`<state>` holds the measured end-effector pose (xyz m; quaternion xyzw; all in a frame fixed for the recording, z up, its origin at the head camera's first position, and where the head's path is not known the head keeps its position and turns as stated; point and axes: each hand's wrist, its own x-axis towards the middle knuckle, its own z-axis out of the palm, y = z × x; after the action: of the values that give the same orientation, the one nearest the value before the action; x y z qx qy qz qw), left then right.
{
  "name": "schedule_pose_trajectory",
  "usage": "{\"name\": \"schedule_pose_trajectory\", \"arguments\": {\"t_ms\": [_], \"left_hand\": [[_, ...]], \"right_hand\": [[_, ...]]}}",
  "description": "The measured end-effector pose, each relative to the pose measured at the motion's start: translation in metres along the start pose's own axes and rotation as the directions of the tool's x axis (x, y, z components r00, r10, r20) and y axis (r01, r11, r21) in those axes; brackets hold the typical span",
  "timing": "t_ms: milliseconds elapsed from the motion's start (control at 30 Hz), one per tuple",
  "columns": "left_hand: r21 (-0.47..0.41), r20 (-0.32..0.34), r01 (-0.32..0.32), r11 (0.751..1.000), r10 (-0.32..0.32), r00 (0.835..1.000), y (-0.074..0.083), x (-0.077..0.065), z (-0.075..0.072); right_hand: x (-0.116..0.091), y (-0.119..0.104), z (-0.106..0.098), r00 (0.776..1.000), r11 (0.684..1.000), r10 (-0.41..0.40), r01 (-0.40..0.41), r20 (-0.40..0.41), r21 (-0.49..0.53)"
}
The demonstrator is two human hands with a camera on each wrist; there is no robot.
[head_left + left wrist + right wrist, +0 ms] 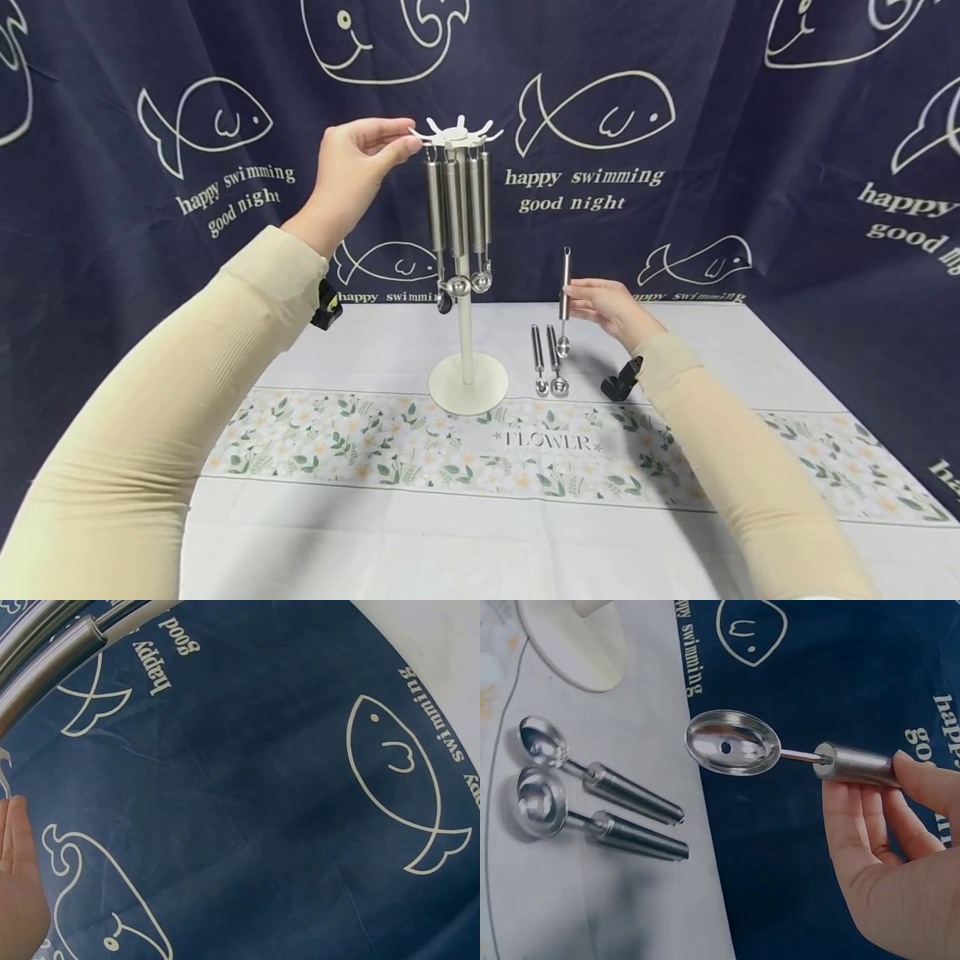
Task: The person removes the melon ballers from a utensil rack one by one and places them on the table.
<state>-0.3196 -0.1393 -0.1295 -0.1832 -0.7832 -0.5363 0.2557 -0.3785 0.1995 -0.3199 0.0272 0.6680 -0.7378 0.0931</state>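
My right hand (606,307) grips the steel handle of a melon baller (733,742), raised above the table with its oval bowl downward. A small hole shows in that bowl in the right wrist view. Up at the white utensil rack (467,333), my left hand (352,171) pinches the tip of one hook between thumb and fingers. Several steel-handled scoops (456,208) hang from the rack's hooks; their bowls partly overlap. Two more melon ballers, one small (544,742) and one with a rounder bowl (540,802), lie side by side on the table.
The rack's round base (468,402) stands at the edge of a flower-printed band (337,450) on the white tablecloth (450,542). Behind the table hangs a dark blue curtain (420,192) with fish drawings.
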Motion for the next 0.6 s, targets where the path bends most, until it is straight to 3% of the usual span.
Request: {"name": "schedule_pose_trajectory", "arguments": {"t_ms": [300,600], "left_hand": [[-0.027,0.007,0.010,1.000,-0.010,1.000,-0.001,-0.001,0.001],[-0.030,0.001,0.006,1.000,-0.006,1.000,0.000,-0.004,0.000]], "right_hand": [[-0.004,0.013,-0.014,0.998,0.996,0.055,-0.054,0.008,-0.069],[0.002,0.037,-0.027,0.998,0.987,0.062,-0.057,0.026,-0.150]]}}
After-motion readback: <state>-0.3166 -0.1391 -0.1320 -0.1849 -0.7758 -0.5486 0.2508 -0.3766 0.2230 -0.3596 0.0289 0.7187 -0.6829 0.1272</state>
